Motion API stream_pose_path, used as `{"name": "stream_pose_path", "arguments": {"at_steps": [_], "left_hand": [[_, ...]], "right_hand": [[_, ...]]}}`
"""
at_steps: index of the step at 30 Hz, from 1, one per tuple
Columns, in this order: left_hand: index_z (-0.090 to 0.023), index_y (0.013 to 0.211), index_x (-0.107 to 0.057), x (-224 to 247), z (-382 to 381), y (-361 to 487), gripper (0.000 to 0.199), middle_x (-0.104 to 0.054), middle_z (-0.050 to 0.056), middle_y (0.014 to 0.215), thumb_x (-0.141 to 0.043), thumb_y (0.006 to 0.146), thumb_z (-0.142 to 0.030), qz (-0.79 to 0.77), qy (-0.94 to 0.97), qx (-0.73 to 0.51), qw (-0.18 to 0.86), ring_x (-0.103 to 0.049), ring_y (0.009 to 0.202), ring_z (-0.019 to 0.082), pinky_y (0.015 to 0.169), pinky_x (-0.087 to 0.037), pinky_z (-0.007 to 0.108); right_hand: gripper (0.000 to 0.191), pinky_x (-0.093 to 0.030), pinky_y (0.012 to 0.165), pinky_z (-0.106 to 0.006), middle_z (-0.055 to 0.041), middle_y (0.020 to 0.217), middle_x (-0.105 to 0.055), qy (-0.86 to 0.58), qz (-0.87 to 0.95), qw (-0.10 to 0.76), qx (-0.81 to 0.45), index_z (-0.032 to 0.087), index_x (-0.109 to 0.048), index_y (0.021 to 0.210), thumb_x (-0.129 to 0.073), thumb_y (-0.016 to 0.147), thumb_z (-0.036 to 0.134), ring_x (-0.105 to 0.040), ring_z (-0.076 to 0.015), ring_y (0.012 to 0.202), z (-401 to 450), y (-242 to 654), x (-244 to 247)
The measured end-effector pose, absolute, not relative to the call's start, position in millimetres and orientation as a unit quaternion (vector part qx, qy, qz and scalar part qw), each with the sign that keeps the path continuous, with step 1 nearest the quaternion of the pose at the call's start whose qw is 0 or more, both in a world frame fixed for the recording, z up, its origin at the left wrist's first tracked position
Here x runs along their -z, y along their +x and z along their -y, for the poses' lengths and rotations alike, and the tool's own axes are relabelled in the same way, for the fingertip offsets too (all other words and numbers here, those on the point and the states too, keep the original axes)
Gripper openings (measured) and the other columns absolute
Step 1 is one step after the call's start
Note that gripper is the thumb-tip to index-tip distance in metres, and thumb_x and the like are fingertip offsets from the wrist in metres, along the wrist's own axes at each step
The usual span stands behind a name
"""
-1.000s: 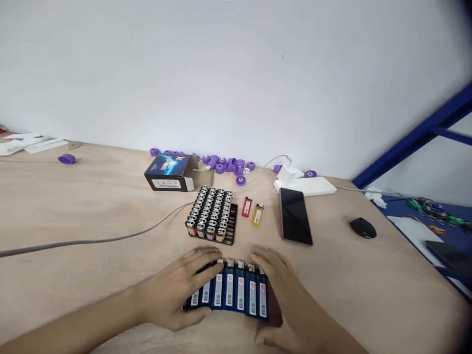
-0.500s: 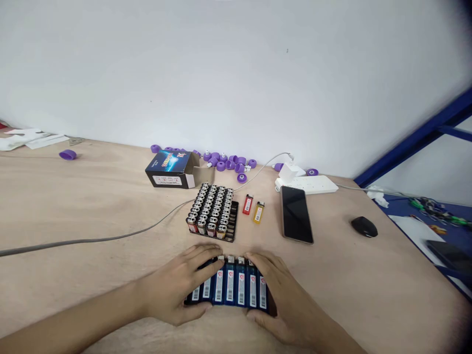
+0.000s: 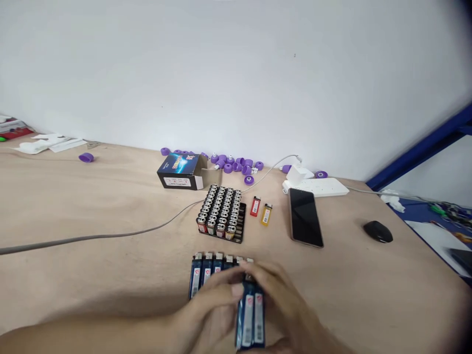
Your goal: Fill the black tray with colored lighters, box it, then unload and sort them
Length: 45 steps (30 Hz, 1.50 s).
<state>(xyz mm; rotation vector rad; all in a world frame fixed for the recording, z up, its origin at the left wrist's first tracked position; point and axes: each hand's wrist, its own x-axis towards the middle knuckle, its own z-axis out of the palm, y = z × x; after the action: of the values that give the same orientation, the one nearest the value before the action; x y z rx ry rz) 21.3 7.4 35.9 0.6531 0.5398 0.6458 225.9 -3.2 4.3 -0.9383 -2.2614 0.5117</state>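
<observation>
A row of blue lighters [image 3: 196,278] with white labels lies flat near the table's front. My left hand [image 3: 206,314] reaches across the row, its thumb pressed on a pair of blue lighters [image 3: 253,319]. My right hand [image 3: 291,305] is wrapped round the right side of that pair, fingertips at the top. The two hands meet there and hide part of the row. Behind them stands a black tray [image 3: 239,231] of upright lighters [image 3: 221,211], its right column of slots bare. A red lighter [image 3: 255,206] and a yellow lighter [image 3: 266,215] lie beside it.
A blue and black box [image 3: 179,172] lies behind the tray, near scattered purple caps [image 3: 228,168]. To the right are a phone [image 3: 305,216], a white power strip [image 3: 324,187] and a black mouse [image 3: 378,231]. A grey cable [image 3: 110,236] crosses the left side.
Both hands have moved from the ends of the row onto a pair of lighters at its right, which now sits nearer the front edge. The view has shifted slightly left.
</observation>
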Motion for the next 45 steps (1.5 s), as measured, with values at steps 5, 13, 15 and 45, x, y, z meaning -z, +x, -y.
{"name": "stream_pose_path", "arguments": {"at_steps": [5, 13, 15, 45], "left_hand": [[-0.016, 0.095, -0.065, -46, -3, 40, 0.031, -0.071, 0.005, 0.084, -0.081, 0.069, -0.022, -0.327, 0.127, -0.274, 0.895, -0.072, 0.082, 0.022, 0.083, -0.054, 0.036], [-0.009, 0.103, -0.066, -61, -27, 20, 0.018, -0.074, 0.014, 0.096, -0.062, 0.093, -0.023, -0.387, 0.111, -0.37, 0.837, -0.072, 0.083, 0.021, 0.081, -0.056, 0.033], [-0.007, 0.109, -0.064, -64, -30, 19, 0.026, -0.074, 0.015, 0.097, -0.054, 0.095, -0.027, -0.383, 0.089, -0.363, 0.845, -0.073, 0.085, 0.023, 0.083, -0.056, 0.034], [-0.009, 0.089, -0.065, -44, -20, 32, 0.035, -0.072, 0.01, 0.083, -0.086, 0.063, -0.019, -0.355, 0.129, -0.322, 0.868, -0.068, 0.074, 0.018, 0.076, -0.052, 0.031]], "right_hand": [[0.084, -0.044, 0.111, -0.05, -0.0068, 0.152, -0.048, -0.359, 0.87, 0.285, -0.18, 0.037, -0.008, 0.158, -0.061, 0.093, 0.032, -0.053, -0.0328, 0.132, 6, 217, 15], [0.104, -0.037, 0.113, -0.057, -0.0191, 0.154, -0.038, -0.399, 0.845, 0.253, -0.251, 0.022, -0.012, 0.154, -0.077, 0.077, 0.046, -0.038, -0.0364, 0.142, -17, 236, 11], [0.093, -0.035, 0.114, -0.057, -0.0186, 0.149, -0.044, -0.395, 0.859, 0.21, -0.248, 0.02, -0.021, 0.151, -0.076, 0.078, 0.038, -0.041, -0.0349, 0.139, -20, 228, 9], [0.11, -0.044, 0.109, -0.051, -0.0152, 0.149, -0.046, -0.384, 0.789, 0.328, -0.351, 0.03, -0.02, 0.152, -0.086, 0.068, 0.051, -0.049, -0.035, 0.134, -14, 203, -27]]}}
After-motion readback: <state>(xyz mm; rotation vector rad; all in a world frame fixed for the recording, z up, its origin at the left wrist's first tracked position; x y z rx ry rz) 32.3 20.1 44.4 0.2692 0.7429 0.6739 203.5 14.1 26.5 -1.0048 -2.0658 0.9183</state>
